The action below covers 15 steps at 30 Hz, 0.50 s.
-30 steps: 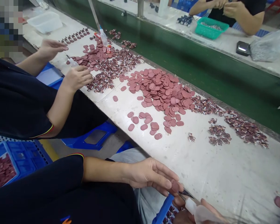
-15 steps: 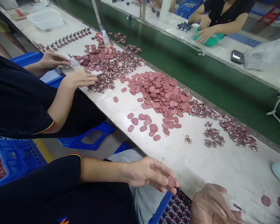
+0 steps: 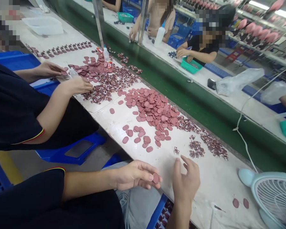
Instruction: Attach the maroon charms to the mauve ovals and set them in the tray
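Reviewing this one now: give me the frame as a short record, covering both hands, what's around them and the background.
Left hand: holds a reddish oval disc
Right hand: open, no object visible in it
Nearest right hand: single brown-and-white piece
On table: disc heap, brown-and-white clusters, two loose discs near a light blue fan
Co-worker's hand: at left, holding another disc
Background: teal basket beyond a green strip

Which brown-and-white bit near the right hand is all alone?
The small, irregular brown-and-white piece just beyond the right hand's thumb; its nearest neighbours lie clustered.
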### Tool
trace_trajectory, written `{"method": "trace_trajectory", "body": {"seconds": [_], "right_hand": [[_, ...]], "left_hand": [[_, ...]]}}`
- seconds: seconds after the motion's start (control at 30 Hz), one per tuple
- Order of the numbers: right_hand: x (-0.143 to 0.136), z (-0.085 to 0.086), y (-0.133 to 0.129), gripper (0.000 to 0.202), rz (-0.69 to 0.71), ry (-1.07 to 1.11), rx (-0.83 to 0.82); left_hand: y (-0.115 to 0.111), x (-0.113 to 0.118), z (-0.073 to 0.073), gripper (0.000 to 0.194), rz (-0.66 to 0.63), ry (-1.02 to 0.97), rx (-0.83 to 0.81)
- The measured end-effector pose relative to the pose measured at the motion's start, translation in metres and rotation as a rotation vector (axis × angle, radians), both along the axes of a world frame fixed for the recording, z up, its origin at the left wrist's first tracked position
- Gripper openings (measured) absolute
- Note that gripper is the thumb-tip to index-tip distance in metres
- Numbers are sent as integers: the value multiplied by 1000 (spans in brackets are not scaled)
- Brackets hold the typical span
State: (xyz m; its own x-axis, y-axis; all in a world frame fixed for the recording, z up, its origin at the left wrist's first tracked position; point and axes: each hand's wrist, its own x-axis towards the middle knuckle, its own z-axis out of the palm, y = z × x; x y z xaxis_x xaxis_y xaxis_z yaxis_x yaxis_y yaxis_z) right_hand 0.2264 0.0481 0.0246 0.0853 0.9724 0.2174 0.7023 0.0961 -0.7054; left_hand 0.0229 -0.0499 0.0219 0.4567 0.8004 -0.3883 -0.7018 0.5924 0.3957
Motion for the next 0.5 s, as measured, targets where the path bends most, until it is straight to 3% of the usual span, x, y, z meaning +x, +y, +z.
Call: {"method": "trace_trajectory", "body": {"seconds": [0.13, 0.23, 0.37, 0.5], "right_hand": [[-8, -4, 43, 48, 145, -213, -22], [-8, -3, 52, 44, 210, -255, -89], [-5, 3, 35, 28, 159, -192, -184], [6, 5, -8, 26, 44, 99, -237]], "left_hand": [[-2, -2, -4, 40, 28, 2, 32], [-2, -4, -9, 40, 44, 12, 38], [-1, -6, -13, 41, 47, 39, 23], [1, -6, -10, 45, 81, 96, -2]]}}
